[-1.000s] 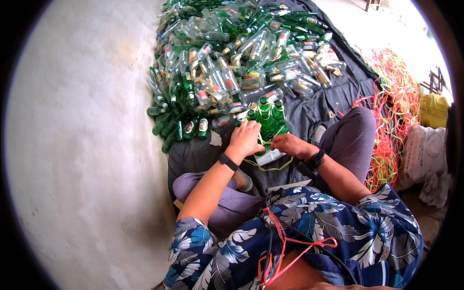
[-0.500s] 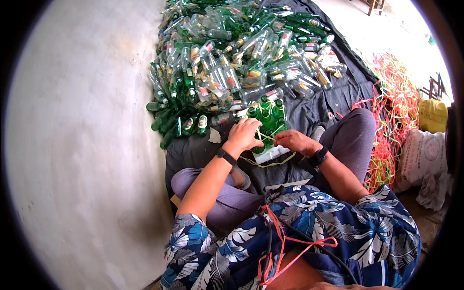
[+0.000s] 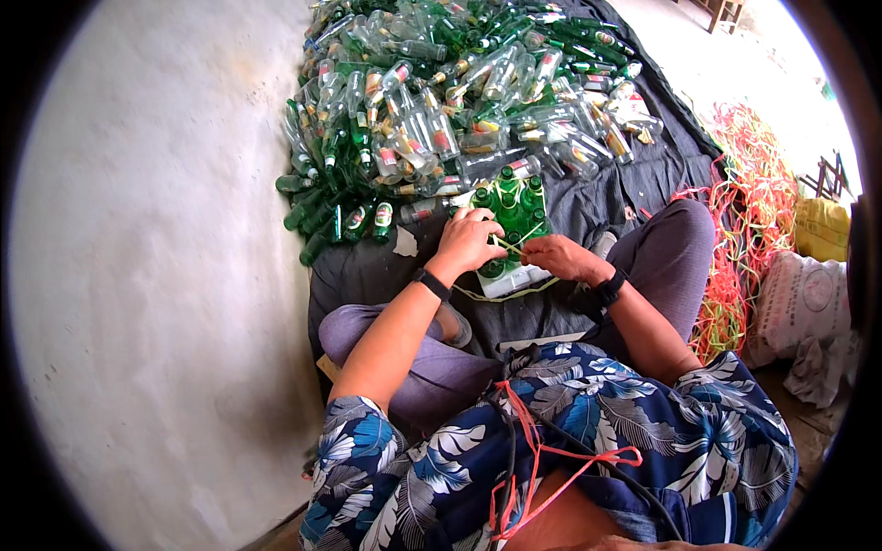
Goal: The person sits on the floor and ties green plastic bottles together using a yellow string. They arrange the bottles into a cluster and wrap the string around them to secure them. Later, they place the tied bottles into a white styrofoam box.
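A tight bundle of green glass bottles (image 3: 508, 207) stands upright on a dark cloth (image 3: 634, 174) in front of my legs. My left hand (image 3: 467, 241) and my right hand (image 3: 557, 257) meet over its near side. Both pinch a thin pale yellow strap (image 3: 512, 242) that runs across the bottle tops and loops around the bundle's base. Each wrist carries a dark band.
A big heap of loose green and clear bottles (image 3: 441, 101) covers the cloth beyond the bundle. A tangle of red and yellow straps (image 3: 749, 202) lies at the right, next to a white sack (image 3: 795, 303) and a yellow bag (image 3: 822, 230). Pale concrete floor (image 3: 156, 275) spreads to the left.
Both hands have stayed on the bundle, shifting slightly as they work the strap. The view has tipped a little, so the bottle heap sits higher in the picture.
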### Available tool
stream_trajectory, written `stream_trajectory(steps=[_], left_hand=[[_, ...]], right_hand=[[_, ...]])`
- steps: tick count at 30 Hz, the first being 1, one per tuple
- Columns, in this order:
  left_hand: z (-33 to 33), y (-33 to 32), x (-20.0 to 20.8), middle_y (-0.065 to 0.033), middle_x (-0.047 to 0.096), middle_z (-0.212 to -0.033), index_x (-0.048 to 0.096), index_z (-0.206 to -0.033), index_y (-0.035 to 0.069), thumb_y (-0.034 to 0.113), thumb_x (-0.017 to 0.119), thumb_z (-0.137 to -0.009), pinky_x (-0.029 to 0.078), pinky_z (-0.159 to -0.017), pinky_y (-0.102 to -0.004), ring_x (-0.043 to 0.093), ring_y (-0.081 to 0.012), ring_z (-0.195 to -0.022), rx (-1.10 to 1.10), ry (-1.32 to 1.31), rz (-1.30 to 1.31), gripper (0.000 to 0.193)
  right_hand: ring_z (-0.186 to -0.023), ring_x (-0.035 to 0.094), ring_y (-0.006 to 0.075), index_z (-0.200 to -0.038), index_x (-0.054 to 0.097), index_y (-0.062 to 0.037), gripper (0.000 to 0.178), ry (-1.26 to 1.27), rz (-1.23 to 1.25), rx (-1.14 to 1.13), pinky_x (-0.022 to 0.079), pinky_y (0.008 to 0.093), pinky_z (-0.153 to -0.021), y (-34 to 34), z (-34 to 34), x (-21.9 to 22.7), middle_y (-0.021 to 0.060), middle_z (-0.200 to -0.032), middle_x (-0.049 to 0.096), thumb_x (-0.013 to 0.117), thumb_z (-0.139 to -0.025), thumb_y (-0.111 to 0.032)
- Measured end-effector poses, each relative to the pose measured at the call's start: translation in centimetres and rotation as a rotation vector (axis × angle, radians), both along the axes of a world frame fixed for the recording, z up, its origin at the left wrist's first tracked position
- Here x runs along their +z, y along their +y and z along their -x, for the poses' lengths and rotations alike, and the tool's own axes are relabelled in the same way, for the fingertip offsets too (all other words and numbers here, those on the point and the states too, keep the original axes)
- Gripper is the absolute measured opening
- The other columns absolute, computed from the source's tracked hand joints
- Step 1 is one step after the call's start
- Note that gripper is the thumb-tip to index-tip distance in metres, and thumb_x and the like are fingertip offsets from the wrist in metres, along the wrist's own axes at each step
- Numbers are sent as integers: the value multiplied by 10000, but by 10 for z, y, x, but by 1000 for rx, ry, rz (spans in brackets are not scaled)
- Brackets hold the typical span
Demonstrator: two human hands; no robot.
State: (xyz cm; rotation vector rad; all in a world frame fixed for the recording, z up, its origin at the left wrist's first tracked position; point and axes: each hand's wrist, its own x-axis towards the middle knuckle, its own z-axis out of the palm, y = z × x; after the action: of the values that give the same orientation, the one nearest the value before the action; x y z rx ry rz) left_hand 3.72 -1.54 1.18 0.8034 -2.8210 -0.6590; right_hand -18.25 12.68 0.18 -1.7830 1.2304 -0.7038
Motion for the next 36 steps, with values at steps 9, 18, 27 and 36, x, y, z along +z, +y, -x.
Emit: stream_trajectory(steps=[9, 18, 27, 36], left_hand=[[11, 13, 3, -1, 647, -1201, 800, -949, 197, 317, 914, -671, 496, -990, -447, 543, -339, -1198, 80, -107, 56, 324], [11, 9, -4, -17, 646, -1227, 805, -953, 123, 303, 913, -679, 486, -1036, -426, 543, -335, -1198, 70, -91, 72, 345], [9, 13, 3, -25, 655, -1188, 795, -975, 136, 248, 902, -683, 488, -1014, -429, 547, -339, -1184, 78, -54, 44, 330], [14, 27, 18, -26, 660, -1204, 744, -1093, 138, 163, 859, -692, 450, -1035, -469, 534, -319, -1250, 43, -4, 181, 418]], right_hand=[[-784, 635, 440, -880, 648, -8, 235, 80, 39, -272, 501, 482, -698, -21, -21, 9, 221, -842, 661, 604, -952, -227], [-755, 693, 427, -844, 695, -75, 187, 360, 178, -533, 546, 527, -670, -59, -42, -2, 205, -804, 699, 609, -919, -223], [-733, 701, 422, -839, 651, -73, 119, 570, 180, -603, 555, 536, -662, -53, -40, 12, 205, -764, 697, 594, -896, -161], [-738, 685, 459, -918, 602, -14, 109, 252, 228, -768, 525, 552, -655, -13, -31, -21, 262, -782, 676, 602, -927, -123]])
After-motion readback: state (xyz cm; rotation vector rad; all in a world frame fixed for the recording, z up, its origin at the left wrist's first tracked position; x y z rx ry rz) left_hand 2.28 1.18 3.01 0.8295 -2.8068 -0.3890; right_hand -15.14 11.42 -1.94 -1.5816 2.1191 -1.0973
